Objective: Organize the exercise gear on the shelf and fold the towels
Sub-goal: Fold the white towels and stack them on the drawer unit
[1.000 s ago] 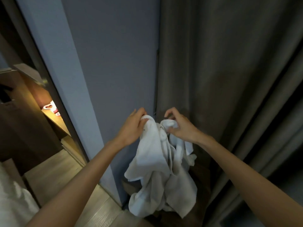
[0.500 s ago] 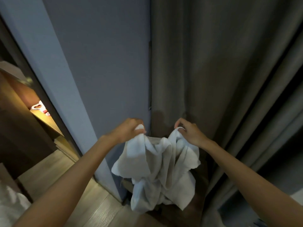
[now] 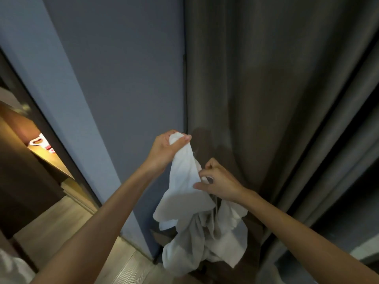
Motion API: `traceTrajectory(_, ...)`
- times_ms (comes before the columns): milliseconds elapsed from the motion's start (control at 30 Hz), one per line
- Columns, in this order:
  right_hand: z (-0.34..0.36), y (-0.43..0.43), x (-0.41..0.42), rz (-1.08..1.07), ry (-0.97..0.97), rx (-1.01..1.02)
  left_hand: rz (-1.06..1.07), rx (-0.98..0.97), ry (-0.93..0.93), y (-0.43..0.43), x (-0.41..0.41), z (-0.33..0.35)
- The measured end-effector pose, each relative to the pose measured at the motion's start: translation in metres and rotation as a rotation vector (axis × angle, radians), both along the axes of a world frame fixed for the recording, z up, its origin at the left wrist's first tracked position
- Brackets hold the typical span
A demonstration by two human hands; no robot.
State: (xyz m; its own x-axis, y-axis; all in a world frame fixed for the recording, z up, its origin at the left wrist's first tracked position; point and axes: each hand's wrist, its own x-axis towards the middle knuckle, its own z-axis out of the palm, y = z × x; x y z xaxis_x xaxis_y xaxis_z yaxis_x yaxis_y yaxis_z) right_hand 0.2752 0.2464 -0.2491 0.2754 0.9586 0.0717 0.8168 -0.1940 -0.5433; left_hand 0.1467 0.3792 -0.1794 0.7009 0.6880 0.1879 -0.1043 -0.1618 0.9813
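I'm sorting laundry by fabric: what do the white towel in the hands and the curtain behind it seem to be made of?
White towel: thin, soft woven cloth, likely cotton, matte; it crumples and droops in limp folds where the left hand and right hand grip it. Curtain: heavier grey-brown fabric, matte, fibre unclear; it hangs in long, straight pleats.

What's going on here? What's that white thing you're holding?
A person is holding up a white towel with both hands, standing in front of a blue-grey wall and a dark curtain. The left hand grips one end up high, and the right hand pinches the edge a bit lower. The rest of the towel hangs down crumpled, so it is not folded yet.
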Motion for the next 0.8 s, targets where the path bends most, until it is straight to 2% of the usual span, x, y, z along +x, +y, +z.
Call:
traceTrajectory(133,0.007,0.001,0.009,0.001,-0.063,-0.016,0.048,0.069,-0.057,0.005,0.002,0.014)
traceTrajectory(300,0.060,0.012,0.048,-0.317,-0.201,0.398,0.239,0.384,-0.087,0.032,-0.005,0.035)
traceTrajectory(433,0.139,0.027,0.054,-0.325,-0.376,0.695,0.384,0.633,-0.151,0.041,-0.010,0.066)
traceTrajectory(500,0.160,0.036,0.053,-0.248,-0.364,0.687,0.512,0.763,-0.147,0.048,-0.018,0.082)
traceTrajectory(533,0.163,0.040,0.054,-0.192,-0.363,0.592,0.568,0.842,-0.067,0.055,-0.023,0.084)
traceTrajectory(600,0.156,0.043,0.055,-0.095,-0.423,0.342,0.619,1.005,0.234,0.067,-0.031,0.076)
traceTrajectory(667,0.139,0.039,0.054,-0.063,-0.439,0.307,0.566,1.113,0.447,0.069,-0.036,0.056)
traceTrajectory(733,0.124,0.032,0.050,-0.086,-0.387,0.388,0.486,1.055,0.505,0.061,-0.038,0.038)
traceTrajectory(800,0.115,0.028,0.045,-0.082,-0.300,0.368,0.368,0.922,0.534,0.051,-0.034,0.025)
